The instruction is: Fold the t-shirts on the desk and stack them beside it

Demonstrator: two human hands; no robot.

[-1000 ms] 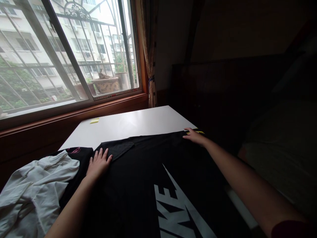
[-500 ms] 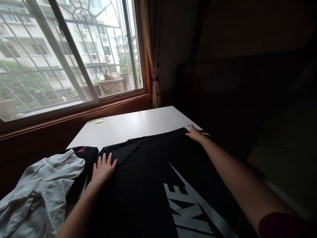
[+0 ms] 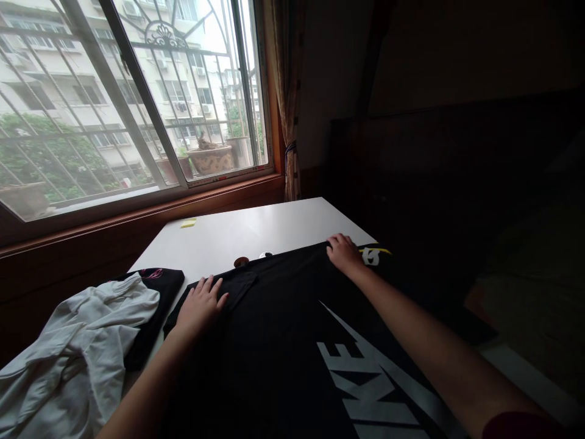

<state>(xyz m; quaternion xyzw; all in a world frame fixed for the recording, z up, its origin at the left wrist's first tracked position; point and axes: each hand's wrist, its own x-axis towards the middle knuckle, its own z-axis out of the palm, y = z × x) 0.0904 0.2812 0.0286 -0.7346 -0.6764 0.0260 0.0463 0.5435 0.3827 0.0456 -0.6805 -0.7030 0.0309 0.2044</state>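
Note:
A black T-shirt (image 3: pixel 274 329) with a large grey "NIKE" print lies spread over the white table. My left hand (image 3: pixel 201 305) rests on its left part, fingers spread, by a folded-over flap that looks like a sleeve. At the shirt's far right corner, my right hand (image 3: pixel 343 253) has its fingers curled over the edge of the cloth; the fingertips are partly hidden. Just beyond the shirt's far edge show a small brown round thing (image 3: pixel 241 261) and a small white round thing (image 3: pixel 265 255), both partly covered.
Left of the shirt lies a crumpled white garment (image 3: pixel 86 341) on a black one with a pink print (image 3: pixel 171 283). Yellow tape (image 3: pixel 188 223) marks the white table (image 3: pixel 247 225). A white item (image 3: pixel 371 256) and a yellow strip (image 3: pixel 381 249) lie at its right edge. A window (image 3: pixel 137 91) stands behind.
My right hand has drawn the shirt's far right corner inward, its fingers now closer together. The white item and the round things have come into view. A gap has opened beside the left garments.

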